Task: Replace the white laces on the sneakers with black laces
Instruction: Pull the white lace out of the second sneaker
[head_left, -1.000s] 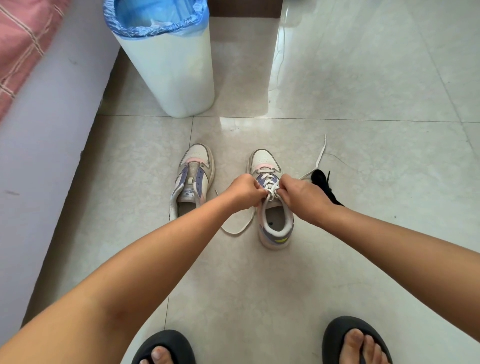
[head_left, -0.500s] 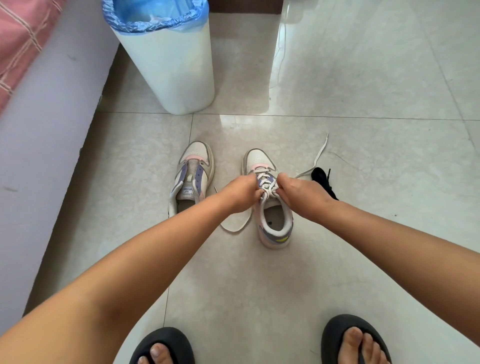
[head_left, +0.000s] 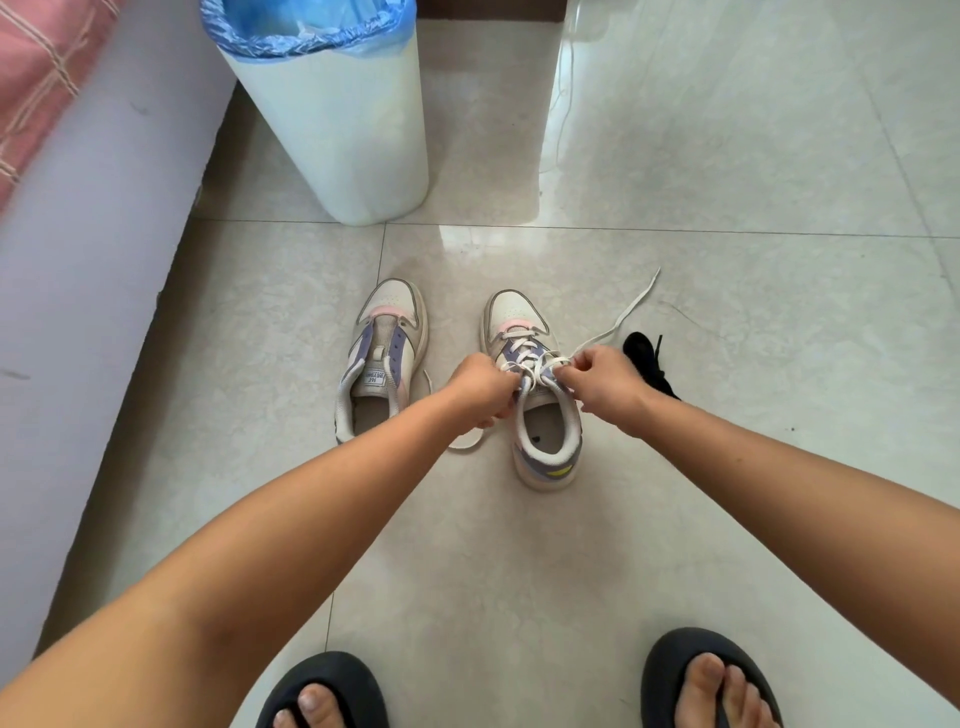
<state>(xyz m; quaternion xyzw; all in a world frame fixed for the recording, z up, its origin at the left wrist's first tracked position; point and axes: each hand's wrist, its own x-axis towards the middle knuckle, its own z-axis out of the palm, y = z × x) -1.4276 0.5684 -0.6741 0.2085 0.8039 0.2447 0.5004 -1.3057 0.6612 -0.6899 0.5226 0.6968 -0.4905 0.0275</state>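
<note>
Two white sneakers with purple and pink panels stand side by side on the tiled floor. The left sneaker (head_left: 382, 358) has no lace in its eyelets. The right sneaker (head_left: 535, 405) still carries a white lace (head_left: 618, 325), whose loose end trails off to the upper right. My left hand (head_left: 480, 387) pinches the lace at the left side of the tongue. My right hand (head_left: 602, 382) pinches it at the right side. A bundle of black laces (head_left: 647, 364) lies on the floor just behind my right hand, partly hidden by it.
A white bin (head_left: 332, 119) with a blue bag stands beyond the shoes. A pale bed side (head_left: 78, 312) with pink bedding runs along the left. My feet in dark slippers (head_left: 322, 691) are at the bottom edge. A thin white cable (head_left: 558, 109) lies further back.
My hands have drawn slightly apart, pulling the white lace looser across the top eyelets. My right hand has shifted to the right. The sneaker has barely moved.
</note>
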